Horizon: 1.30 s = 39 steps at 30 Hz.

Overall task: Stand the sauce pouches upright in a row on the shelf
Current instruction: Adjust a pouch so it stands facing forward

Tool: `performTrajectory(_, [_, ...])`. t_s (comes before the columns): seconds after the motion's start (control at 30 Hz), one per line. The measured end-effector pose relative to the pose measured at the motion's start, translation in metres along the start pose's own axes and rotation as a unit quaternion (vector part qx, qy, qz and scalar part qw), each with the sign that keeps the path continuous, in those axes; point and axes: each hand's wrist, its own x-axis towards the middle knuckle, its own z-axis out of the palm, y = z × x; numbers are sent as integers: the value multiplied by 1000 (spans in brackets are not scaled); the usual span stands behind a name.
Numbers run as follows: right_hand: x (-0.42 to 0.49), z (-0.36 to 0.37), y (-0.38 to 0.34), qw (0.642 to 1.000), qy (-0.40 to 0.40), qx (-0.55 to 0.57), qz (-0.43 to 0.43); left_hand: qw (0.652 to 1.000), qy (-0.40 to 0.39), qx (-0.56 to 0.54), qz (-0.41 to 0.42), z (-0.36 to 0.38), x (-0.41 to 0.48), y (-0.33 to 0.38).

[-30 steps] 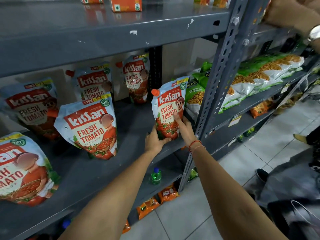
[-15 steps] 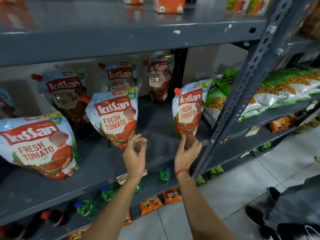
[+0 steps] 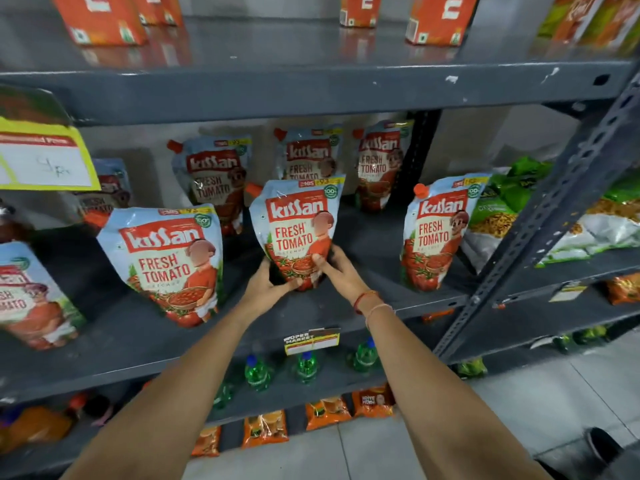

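On the grey shelf [image 3: 346,306], both hands are gripping the middle pouch [image 3: 298,230] at its base, the left hand [image 3: 268,287] and right hand [image 3: 341,273] pressing from each side, probably so it is standing straight between its neighbours.

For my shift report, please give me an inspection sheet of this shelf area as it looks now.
Surface: grey metal shelf, paint chipped on the board above.
Job's things: held pouch upright; front pouches left and right standing; back row of pouches behind.
Clutter: snack bags at the right end.
Hands: left hand and right hand grip the held pouch at its base.
Cables: nothing seen.
Surroundings: orange cartons above, green bottles below, tiled floor.
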Motion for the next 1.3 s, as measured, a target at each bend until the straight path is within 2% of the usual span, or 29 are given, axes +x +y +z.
performTrajectory(0.17, [-13, -14, 6, 1000, 18, 5, -13, 998, 50, 29, 24, 15, -10, 8])
performTrajectory(0.33, [-35, -31, 13, 998, 46, 21, -23, 996, 66, 31, 53, 36, -23, 19])
performTrajectory(0.63, [-58, -43, 15, 994, 98, 34, -15, 997, 59, 1, 47, 55, -36, 29])
performTrajectory(1.1, [-66, -39, 20, 992, 118, 47, -4, 999, 27, 1, 46, 56, -47, 28])
performTrajectory(1.2, [-73, -36, 21, 984, 171, 41, -7, 999, 15, 11, 47, 60, -50, 30])
performTrajectory(1.3, [-84, -14, 20, 955, 291, 32, -41, 998, 26, -3, 57, 54, -61, 28])
